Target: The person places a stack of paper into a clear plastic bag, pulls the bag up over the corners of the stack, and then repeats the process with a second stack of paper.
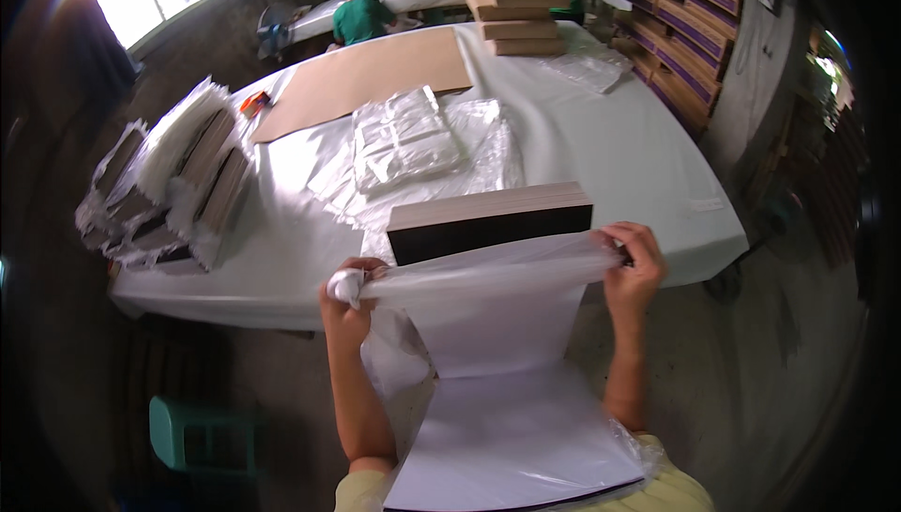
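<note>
1. Surface [638, 160]: white-covered, rounded corners, carries most of the items.
2. Brown sheet [371, 71]: lying flat toward the far left part of the surface.
3. Wrapped bundles [192, 169]: piled at the surface's left end, plastic around grey slabs.
4. White panels [516, 437]: in front of the person, lower one over the lap with a dark bottom edge, upper one angled up behind the film.
5. Brown boxes [521, 19]: stacked at the far edge.
6. Film [497, 263]: translucent, drawn across between both grips, above the panels, at the near edge.
7. Slab stack [493, 226]: pale top, black side, on the surface just beyond the film; contact between them, can't tell.
8. Plastic packs [404, 137]: folded, piled mid-surface on loose clear plastic.
9. Left grip [349, 310]: clenched on the film's bunched end. Right grip [636, 266]: pinching the opposite end, slightly higher in view.
10. Orange item [253, 104]: beside the brown sheet's left edge.
</note>
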A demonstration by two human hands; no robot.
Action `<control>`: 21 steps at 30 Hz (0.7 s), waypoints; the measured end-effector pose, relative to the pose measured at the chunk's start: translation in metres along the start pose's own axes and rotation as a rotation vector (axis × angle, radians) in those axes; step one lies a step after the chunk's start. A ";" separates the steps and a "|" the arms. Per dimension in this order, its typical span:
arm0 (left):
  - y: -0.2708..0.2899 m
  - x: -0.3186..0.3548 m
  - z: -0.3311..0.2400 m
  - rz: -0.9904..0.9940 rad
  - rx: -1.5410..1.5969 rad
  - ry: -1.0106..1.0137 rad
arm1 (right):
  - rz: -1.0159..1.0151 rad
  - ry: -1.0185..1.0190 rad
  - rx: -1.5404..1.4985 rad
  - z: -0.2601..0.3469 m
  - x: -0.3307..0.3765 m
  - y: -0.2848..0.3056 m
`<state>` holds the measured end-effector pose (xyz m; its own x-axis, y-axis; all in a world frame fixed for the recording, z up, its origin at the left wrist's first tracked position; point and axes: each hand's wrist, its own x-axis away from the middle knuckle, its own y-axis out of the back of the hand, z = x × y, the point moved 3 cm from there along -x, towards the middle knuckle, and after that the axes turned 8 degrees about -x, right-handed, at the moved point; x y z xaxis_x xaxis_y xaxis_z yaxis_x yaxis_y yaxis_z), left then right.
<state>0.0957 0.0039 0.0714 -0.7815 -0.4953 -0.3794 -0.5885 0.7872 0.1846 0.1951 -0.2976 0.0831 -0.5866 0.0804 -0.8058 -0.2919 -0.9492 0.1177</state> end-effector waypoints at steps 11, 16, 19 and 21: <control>-0.025 0.004 0.050 0.635 0.501 0.444 | 0.128 -0.647 -0.490 -0.025 0.001 0.031; -0.029 0.009 0.026 0.643 0.307 0.465 | 0.169 -0.750 -0.720 0.000 -0.005 0.031; -0.030 0.018 0.011 0.711 0.405 0.494 | 0.254 -0.791 -0.807 -0.003 0.000 0.040; -0.030 0.022 0.004 0.763 0.453 0.490 | 0.293 -0.807 -0.878 0.000 0.001 0.044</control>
<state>0.0970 -0.0287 0.0539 -0.9748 0.1822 0.1291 0.1580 0.9714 -0.1774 0.1818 -0.3393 0.0870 -0.9349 -0.3011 -0.1878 0.3543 -0.8207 -0.4481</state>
